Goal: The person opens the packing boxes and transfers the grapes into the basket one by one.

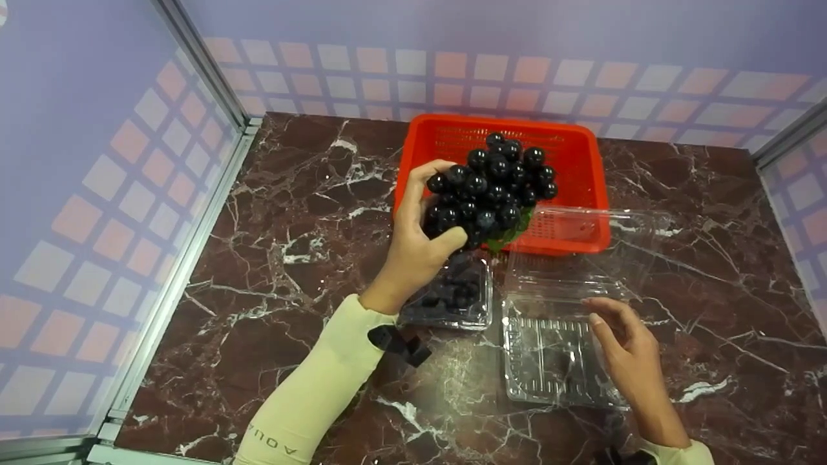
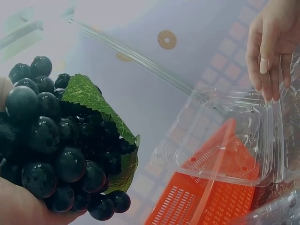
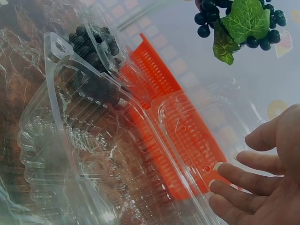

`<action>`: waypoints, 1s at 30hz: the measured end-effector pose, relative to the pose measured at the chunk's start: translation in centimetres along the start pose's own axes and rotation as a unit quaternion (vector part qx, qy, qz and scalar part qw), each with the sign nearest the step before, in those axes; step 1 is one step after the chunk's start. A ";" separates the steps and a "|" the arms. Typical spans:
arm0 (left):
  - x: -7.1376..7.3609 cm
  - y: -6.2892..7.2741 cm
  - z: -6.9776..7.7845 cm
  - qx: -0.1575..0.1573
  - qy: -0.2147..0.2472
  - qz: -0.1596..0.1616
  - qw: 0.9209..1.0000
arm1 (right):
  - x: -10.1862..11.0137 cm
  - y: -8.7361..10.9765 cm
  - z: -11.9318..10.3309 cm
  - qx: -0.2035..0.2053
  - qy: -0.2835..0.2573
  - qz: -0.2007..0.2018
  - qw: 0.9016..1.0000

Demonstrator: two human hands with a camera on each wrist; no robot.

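My left hand [image 1: 420, 248] grips a bunch of dark grapes [image 1: 497, 177] with green leaves [image 2: 101, 105], held up over the red basket's left part. Its thumb and fingers curl round the bunch's left side. A clear plastic clamshell box [image 1: 549, 352] lies with its lid [image 1: 594, 242] raised, right of a second box. Beside the open box's right edge is my right hand [image 1: 630, 358], fingers loosely bent and holding nothing. In the right wrist view the fingers [image 3: 253, 180] are spread near the lid; whether they touch it I cannot tell.
The red plastic basket [image 1: 597, 187] stands at the back against the patterned wall [image 1: 413, 71]. A clear box of dark grapes [image 1: 452, 297] sits under my left forearm. The dark marbled table [image 1: 258, 271] is bordered by a metal frame [image 1: 187, 258] on the left.
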State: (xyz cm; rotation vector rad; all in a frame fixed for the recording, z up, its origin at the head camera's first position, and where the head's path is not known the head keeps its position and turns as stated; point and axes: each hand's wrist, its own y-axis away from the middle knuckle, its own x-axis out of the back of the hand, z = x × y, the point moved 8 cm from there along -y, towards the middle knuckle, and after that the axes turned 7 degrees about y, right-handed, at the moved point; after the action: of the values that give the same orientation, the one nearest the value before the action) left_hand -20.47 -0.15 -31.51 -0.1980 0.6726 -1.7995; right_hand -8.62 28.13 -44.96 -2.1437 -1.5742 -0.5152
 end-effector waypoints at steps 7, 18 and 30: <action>0.0 -0.4 0.5 0.026 -0.002 0.017 1.000 | -0.2 0.2 0.0 -0.001 -0.014 -0.007 1.000; 0.3 -0.8 0.3 0.047 -0.018 0.036 0.998 | -0.4 0.3 0.0 -0.002 -0.016 -0.015 1.000; 0.7 -1.4 -1.1 0.070 -0.030 0.045 0.996 | -0.8 0.4 -0.3 0.009 -0.037 -0.026 0.999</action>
State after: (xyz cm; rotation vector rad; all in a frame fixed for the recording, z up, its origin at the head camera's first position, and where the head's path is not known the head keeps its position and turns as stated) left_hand -22.34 -0.10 -31.83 -0.1248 0.5030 -1.7406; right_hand -8.50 27.27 -45.15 -2.1365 -1.6711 -0.4412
